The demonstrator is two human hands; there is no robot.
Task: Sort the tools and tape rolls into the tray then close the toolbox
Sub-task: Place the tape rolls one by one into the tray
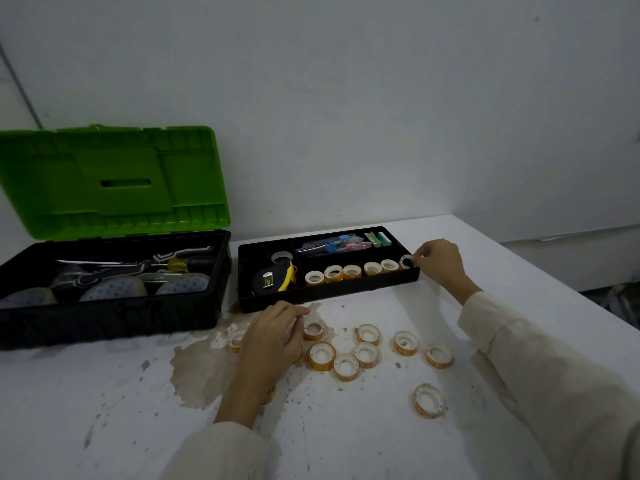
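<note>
The right hand [438, 263] pinches a sixth tape roll [407, 262] in the front row of the tray [329, 293]. The left hand [273, 336] curls over many loose rolls [367, 353] on the bench [104, 393], its grip unclear. The toolbox [114, 317] stands open.

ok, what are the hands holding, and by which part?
Right hand pinches a small tape roll by its rim, at the right end of the tray. Left hand rests over loose rolls; a hold cannot be told.
</note>
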